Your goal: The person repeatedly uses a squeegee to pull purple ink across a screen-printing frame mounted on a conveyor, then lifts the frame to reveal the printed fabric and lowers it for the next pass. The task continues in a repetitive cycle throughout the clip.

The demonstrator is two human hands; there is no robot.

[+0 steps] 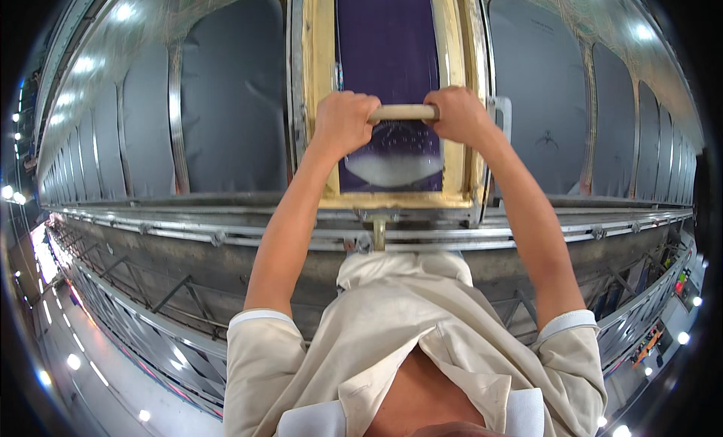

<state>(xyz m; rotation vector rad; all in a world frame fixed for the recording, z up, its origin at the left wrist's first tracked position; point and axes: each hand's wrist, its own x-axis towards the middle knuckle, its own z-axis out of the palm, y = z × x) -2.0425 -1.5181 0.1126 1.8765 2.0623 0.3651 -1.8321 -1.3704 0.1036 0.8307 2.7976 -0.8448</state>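
Observation:
My left hand (346,120) and my right hand (458,114) are closed around the two ends of a pale wooden bar (402,112), held crosswise over a long yellow-rimmed frame (330,200). Inside the frame is a glossy dark purple surface (385,45) with small printing at its far end. Just below the bar, toward me, it carries a pale speckled patch and a whitish band (393,168). Whether the bar's underside rests on the purple surface is hidden.
Long rows of dark grey flat panels (230,98) run left and right of the frame, with metal strips between them. Metal rails (199,232) cross in front of my body. Lattice metal structures (173,294) and bright lamps show toward the rims of the view.

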